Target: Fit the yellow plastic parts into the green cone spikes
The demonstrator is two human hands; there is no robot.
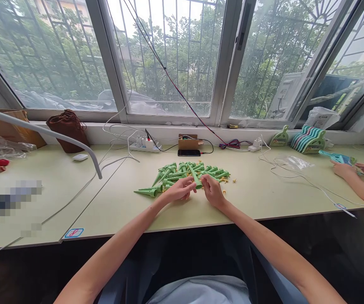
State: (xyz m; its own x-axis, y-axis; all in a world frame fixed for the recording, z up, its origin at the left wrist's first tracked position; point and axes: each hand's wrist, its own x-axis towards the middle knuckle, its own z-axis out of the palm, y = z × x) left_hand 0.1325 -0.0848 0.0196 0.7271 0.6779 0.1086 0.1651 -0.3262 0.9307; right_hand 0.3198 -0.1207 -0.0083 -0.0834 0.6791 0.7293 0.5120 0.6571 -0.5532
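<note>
Four panes of barred window point(175, 67) rise behind our pale table point(254, 194), with trees point(184, 46) outside. We have one green spike point(193, 174) between our two hands, its wide end toward us, over the near edge of a pile of green spikes point(171, 171) — too jumbled for us to count. Our left hand point(182, 188) has its fingers curled in, holding that one spike near its wide end. Our right hand point(212, 190) is beside it, fingers bent close together; we cannot tell whether they grip anything. Small yellow pieces point(234, 180) are scattered around the pile, several loose at its right. Behind it we see one phone point(188, 153) and one small cardboard box point(188, 142). Off to our right, another person's two hands point(346, 171) hold one blue item point(338, 157).
</note>
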